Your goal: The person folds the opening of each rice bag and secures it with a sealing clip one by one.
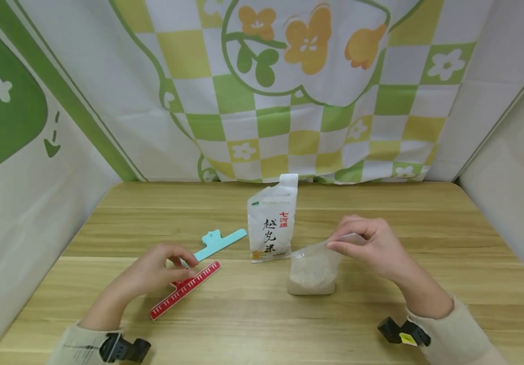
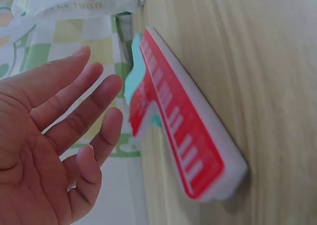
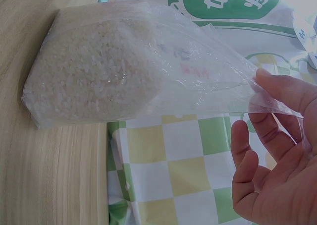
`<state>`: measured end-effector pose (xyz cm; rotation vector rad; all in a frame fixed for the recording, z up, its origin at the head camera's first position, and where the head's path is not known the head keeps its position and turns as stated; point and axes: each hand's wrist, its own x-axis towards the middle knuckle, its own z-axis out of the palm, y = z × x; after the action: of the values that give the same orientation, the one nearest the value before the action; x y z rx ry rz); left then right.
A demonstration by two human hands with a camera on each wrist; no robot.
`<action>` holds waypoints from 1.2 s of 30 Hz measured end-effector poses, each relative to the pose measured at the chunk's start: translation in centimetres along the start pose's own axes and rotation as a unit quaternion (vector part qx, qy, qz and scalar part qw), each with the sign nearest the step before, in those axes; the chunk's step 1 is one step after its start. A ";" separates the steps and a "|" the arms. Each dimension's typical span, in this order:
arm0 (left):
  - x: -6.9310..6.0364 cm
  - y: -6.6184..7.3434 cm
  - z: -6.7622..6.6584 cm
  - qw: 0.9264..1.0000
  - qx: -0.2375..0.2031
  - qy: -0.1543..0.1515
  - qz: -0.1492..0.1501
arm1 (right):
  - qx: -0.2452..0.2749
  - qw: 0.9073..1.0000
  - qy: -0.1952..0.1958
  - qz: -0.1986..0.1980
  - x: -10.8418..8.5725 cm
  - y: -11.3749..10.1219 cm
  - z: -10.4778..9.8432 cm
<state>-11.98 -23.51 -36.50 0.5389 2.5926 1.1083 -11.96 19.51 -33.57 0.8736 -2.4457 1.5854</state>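
My right hand (image 1: 373, 246) pinches the top corner of a clear plastic bag (image 1: 314, 271) with rice in its lower part; the bag stands on the table. In the right wrist view the thumb and fingers (image 3: 277, 140) hold the bag's (image 3: 99, 71) gathered film. My left hand (image 1: 159, 268) hovers at the red clip (image 1: 186, 290), fingers loosely bent; the left wrist view shows the hand (image 2: 64, 136) beside the red clip (image 2: 183, 126) with a gap between them. A light blue clip (image 1: 220, 245) lies behind the red one, partly hidden in the left wrist view.
A white printed rice package (image 1: 271, 223) with a cut top stands upright behind and left of the clear bag. The wooden table (image 1: 252, 334) ends at a patterned cloth (image 1: 307, 137) at the back. White cloth walls rise at both sides.
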 end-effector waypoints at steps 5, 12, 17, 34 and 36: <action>-0.1 -0.9 0.0 1.000 -0.007 -0.003 -0.007 | 0.002 1.000 0.000 -0.006 -0.1 0.0 0.1; -0.7 -1.4 -0.3 1.000 0.007 0.001 0.007 | 0.004 1.000 -0.001 -0.008 -0.1 -0.1 0.2; -1.1 -1.7 -0.4 1.000 0.030 0.002 0.005 | 0.001 1.000 0.001 -0.005 -0.1 -0.1 0.2; -1.0 -2.1 -0.1 0.998 0.049 0.031 -0.030 | 0.007 1.000 0.003 -0.001 -0.1 -0.1 0.2; -1.0 -2.3 -0.1 0.998 0.047 0.029 -0.028 | 0.006 1.000 0.001 0.001 -0.1 -0.2 0.2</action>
<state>-11.66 -25.47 -38.00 0.4562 2.7042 1.0028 -11.75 19.32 -33.57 0.8705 -2.4383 1.6039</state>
